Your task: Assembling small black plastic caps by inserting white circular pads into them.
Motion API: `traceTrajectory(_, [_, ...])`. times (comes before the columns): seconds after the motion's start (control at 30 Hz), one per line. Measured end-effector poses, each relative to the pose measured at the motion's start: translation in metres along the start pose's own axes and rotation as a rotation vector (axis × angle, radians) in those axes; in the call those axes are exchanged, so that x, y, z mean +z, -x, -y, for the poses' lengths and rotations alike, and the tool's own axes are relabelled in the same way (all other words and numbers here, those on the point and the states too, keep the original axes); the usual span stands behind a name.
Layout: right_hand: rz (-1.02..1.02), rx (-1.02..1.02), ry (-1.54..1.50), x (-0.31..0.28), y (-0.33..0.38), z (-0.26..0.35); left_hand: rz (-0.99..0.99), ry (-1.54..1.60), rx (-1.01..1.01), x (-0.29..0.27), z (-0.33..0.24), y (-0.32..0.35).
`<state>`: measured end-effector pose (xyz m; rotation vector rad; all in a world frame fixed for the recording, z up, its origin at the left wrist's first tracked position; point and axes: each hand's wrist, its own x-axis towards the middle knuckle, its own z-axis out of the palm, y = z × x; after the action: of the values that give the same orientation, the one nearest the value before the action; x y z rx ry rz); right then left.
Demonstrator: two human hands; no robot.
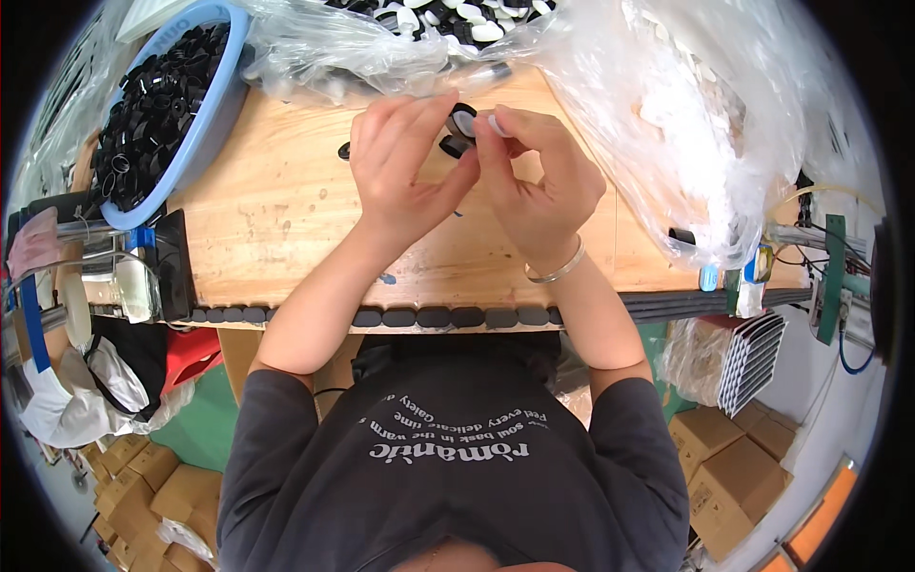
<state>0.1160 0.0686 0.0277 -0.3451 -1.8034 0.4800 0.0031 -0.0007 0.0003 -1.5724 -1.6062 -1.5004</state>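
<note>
My left hand [400, 167] is closed over the middle of the table, its fingers and thumb around a small black cap-like part [463, 111] with a whitish inside. Right beside it my right hand [538, 167] pinches a small white piece [497, 126] between thumb and fingertips, close to the black part's opening. Whether the two pieces touch is hard to make out. A small black piece [344, 151] lies on the wooden table [286, 219], just left of my left hand.
At the left stands a blue basin [235, 57] full of black plastic parts [152, 114]. Clear plastic bags with black and white pieces [467, 21] and white pieces [686, 133] cover the back and right. Dark oval pads [429, 316] line the front edge. Cardboard boxes [734, 472] stand below.
</note>
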Motion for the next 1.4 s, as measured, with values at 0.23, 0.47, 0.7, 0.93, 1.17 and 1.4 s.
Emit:
traceTrajectory(0.23, [0.004,-0.104,0.022,-0.002,-0.001,-0.003,0.006,-0.065,0.089,0.0,-0.003,0.0])
traceTrajectory(0.47, [0.007,-0.238,0.125,-0.005,0.001,-0.007,-0.01,-0.043,0.075,0.0,-0.004,0.0])
traceTrajectory(0.7, [0.048,-0.209,0.139,-0.006,0.004,-0.013,-0.047,-0.015,0.049,0.0,0.001,-0.001])
traceTrajectory(0.93, [0.092,-0.006,0.012,-0.01,0.003,-0.005,-0.012,0.01,0.052,-0.002,0.001,-0.001])
traceTrajectory(1.17, [0.36,0.606,-0.553,-0.02,-0.002,-0.014,0.006,0.011,0.127,-0.001,0.001,-0.004])
traceTrajectory(1.4, [0.434,0.836,-0.697,-0.022,-0.006,-0.012,0.067,0.03,0.152,-0.001,0.0,-0.006])
